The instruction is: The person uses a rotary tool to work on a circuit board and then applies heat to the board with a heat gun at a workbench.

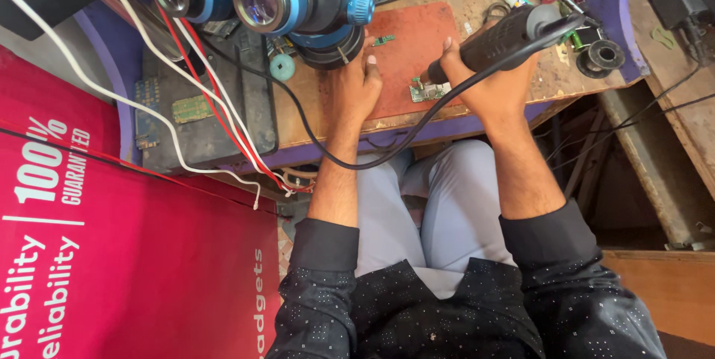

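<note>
The right hand [497, 80] is wrapped tight around a dark, textured cylindrical hot-air handpiece [497, 37], its nozzle aimed at a small green circuit board [429, 91] just below the fingers. The left hand [357, 89] rests flat, fingers loosely spread and holding nothing, on the red rubbery mat [413, 50] beside that board.

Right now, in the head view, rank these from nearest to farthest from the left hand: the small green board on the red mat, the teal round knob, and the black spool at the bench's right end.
From the left hand:
1. Small green board, just above the hand on the red mat.
2. Teal round knob, to its left beside the microscope.
3. Black spool, far right, beyond the right hand.
</note>
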